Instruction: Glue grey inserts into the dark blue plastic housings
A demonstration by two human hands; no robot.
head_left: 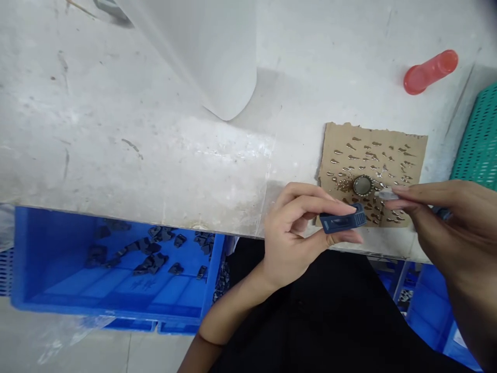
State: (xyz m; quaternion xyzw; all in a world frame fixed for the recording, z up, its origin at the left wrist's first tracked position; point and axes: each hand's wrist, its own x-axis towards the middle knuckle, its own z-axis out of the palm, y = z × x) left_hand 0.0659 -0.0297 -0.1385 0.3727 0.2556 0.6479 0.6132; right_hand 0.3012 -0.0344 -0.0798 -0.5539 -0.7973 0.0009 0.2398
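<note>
My left hand pinches a dark blue plastic part between thumb and fingers, over the near edge of the cardboard. Just right of it, my right hand holds a small translucent piece between thumb and forefinger; another dark blue object shows partly behind its fingers. The tip of the translucent piece is close to a small round cap on the brown cardboard. Many shiny brown drops or streaks lie across that cardboard.
A red cylinder stands at the back right, near a green perforated basket. A large white object is at the back. A blue bin with dark parts sits below the table's front edge, at left.
</note>
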